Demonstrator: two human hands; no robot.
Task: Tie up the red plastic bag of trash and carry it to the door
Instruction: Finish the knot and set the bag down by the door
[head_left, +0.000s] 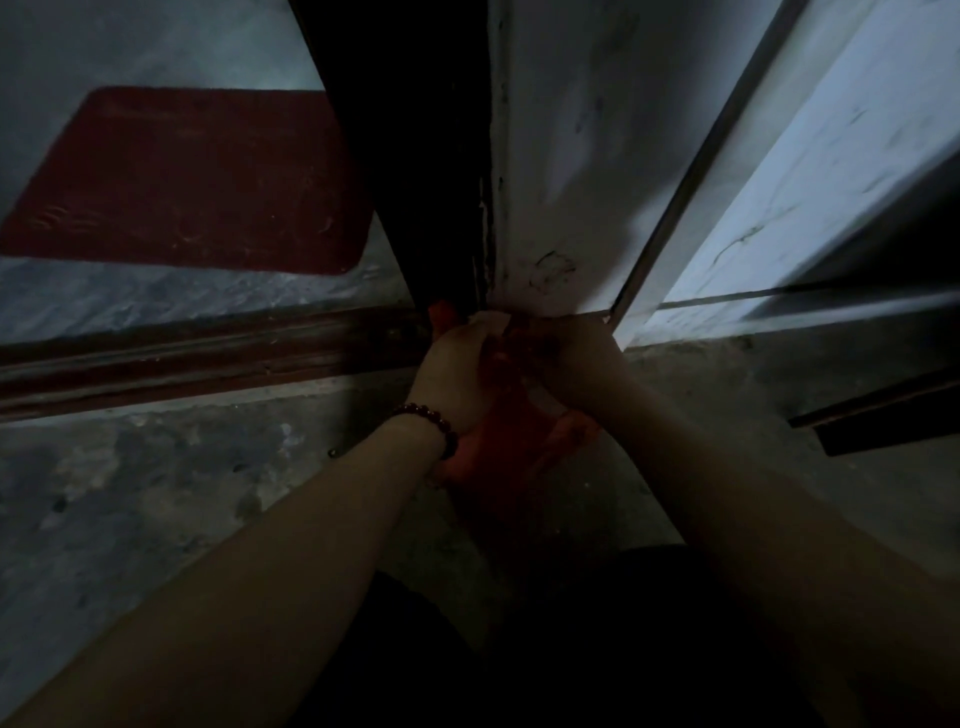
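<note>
Mid-frame, left hand (457, 366) and right hand (571, 358) grip the red bag (511, 447), fingers (485, 325) curled tight; a hard tug could tear the plastic.

head cam | faces forward, steeply down | close above left hand (457, 364), right hand (571, 358), floor (156, 493) | single view

The bag (511, 447) is held between the two hands, in the middle, just before the foot of the door (561, 156). The left hand (457, 364) is set on the bag's left and the right hand (566, 358) on its right, close together. A sill (208, 358) is laid across the floor (156, 493), left of the hands. A mat (187, 182) is seen behind the sill, on the left.
</note>
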